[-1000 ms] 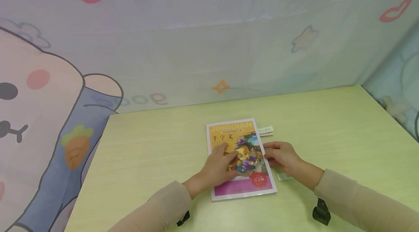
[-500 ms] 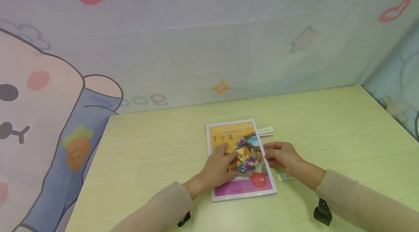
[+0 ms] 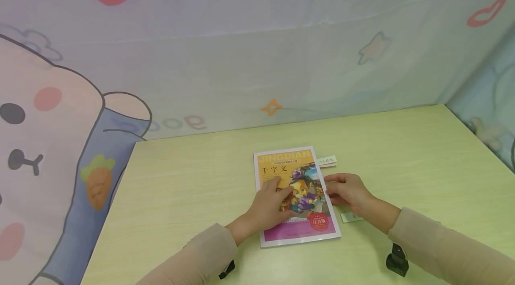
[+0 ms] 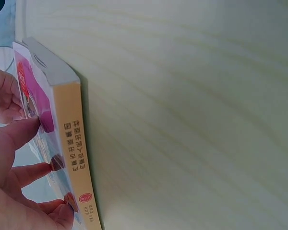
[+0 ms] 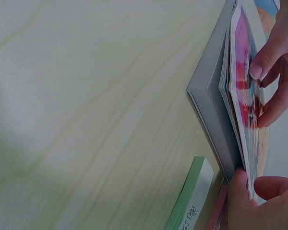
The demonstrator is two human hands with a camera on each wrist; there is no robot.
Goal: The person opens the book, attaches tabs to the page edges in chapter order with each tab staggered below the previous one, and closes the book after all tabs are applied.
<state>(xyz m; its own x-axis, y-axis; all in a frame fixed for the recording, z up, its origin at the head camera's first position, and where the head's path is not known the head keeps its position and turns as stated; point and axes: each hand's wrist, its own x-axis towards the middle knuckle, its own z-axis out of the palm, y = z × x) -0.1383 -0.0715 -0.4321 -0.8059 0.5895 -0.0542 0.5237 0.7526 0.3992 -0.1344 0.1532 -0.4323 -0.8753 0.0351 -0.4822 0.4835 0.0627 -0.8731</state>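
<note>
A thick paperback book [image 3: 303, 195] with a colourful cartoon cover lies flat on the table. My left hand [image 3: 265, 207] rests on the cover, its spread fingertips pressing there; in the left wrist view, the thumb and fingers [image 4: 26, 175] touch the cover beside the yellow spine [image 4: 72, 129]. At the opposite edge, my right hand [image 3: 349, 193] pinches the cover and some top pages between thumb [image 5: 239, 189] and index finger. Seen from the right wrist, this front part of the book [image 5: 237, 91] stands slightly apart from the thick page block [image 5: 209, 91] beneath.
A pale strip with handwriting [image 3: 327, 161] sits by the book's upper right edge. Another light strip [image 3: 351, 217] lies under my right wrist. The right wrist view shows a green-topped block [image 5: 194, 191] and a pink edge [image 5: 218, 211]. Behind the table [image 3: 193, 178] hangs a cartoon-printed cloth [image 3: 241, 66].
</note>
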